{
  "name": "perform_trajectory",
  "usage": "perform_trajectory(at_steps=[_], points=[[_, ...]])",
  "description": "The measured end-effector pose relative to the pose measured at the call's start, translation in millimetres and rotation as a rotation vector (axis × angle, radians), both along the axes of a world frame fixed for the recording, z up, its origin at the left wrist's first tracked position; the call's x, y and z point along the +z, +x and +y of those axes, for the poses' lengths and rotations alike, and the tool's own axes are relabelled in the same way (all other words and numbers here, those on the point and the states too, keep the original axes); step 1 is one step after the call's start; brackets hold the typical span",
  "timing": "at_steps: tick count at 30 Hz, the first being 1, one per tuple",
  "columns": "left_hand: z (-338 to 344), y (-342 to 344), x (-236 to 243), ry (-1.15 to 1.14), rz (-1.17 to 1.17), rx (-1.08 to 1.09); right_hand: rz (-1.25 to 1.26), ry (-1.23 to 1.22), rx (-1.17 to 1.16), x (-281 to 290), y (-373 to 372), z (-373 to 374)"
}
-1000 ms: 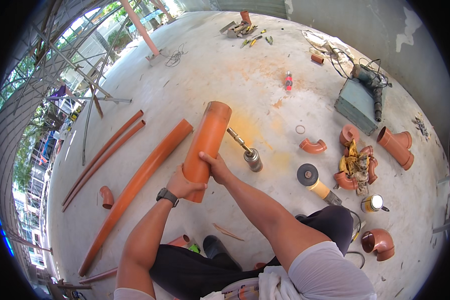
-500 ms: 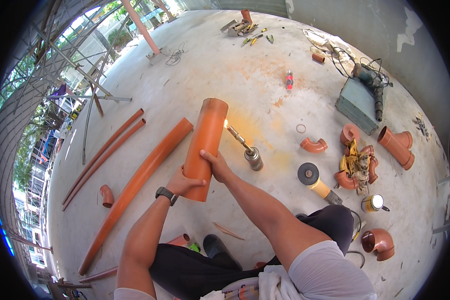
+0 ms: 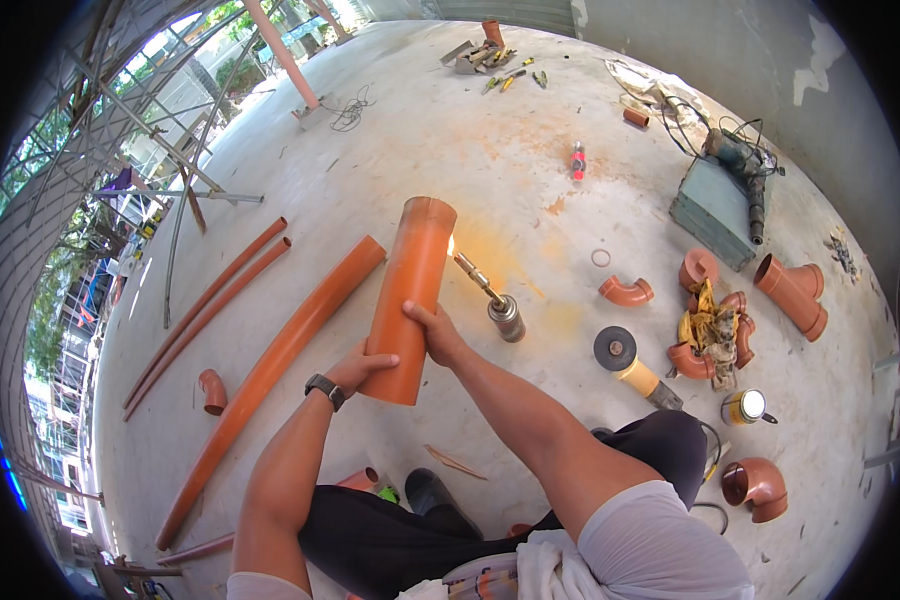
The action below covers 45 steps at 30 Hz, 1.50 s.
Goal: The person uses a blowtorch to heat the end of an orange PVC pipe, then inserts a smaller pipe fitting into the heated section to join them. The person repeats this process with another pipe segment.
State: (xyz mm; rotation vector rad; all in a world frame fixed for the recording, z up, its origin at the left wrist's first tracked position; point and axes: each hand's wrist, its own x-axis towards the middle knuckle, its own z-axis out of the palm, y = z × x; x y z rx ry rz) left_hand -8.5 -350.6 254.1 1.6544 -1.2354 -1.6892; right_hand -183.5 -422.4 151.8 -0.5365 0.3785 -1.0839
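A short, wide orange plastic pipe (image 3: 410, 285) is held tilted above the floor in both hands. My left hand (image 3: 362, 368) wraps the left side of its lower end, thumb across the front. Higher up, my right hand (image 3: 434, 334) grips its right side; the fingers behind the pipe are hidden. A gas blow torch (image 3: 507, 318) stands on the floor to the right, its nozzle slanting up toward the pipe. The small bright flame (image 3: 451, 246) meets the right side of the pipe near its upper end.
Long orange pipes (image 3: 280, 375) lie on the left. On the right are an angle grinder (image 3: 638, 370), a pipe elbow (image 3: 627, 291), a tee fitting (image 3: 792, 296), an open can (image 3: 744, 407) and a green metal box (image 3: 715, 212). A bottle (image 3: 578, 162) lies farther off.
My left hand has shifted slightly left around the pipe's lower end, with less of it across the front. The pipe and torch stay in nearly the same place.
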Motion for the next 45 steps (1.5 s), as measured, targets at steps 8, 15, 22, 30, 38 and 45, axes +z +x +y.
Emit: perform_trajectory(at_steps=[8, 15, 22, 30, 38, 45], points=[[-3, -11, -9, -0.16, -0.466, 0.09, 0.021, -0.05, 0.01, 5, -3, -2], [4, -43, 10, -0.313, -0.838, 0.024, 0.096, -0.011, 0.061, -1, -7, -1], [-4, -2, -6, -0.065, -0.15, 0.062, 0.04, 0.0, 0.063, -10, -1, -3], [-2, -25, 2, -0.16, -0.487, 0.092, 0.051, -0.013, 0.118, -2, -5, -3], [3, -48, 14, -0.274, -0.855, 0.047, 0.05, -0.014, 0.062, -1, -4, -2], [-4, -4, 0, -0.036, -0.14, 0.042, 0.016, 0.005, 0.071, -3, -4, -2]])
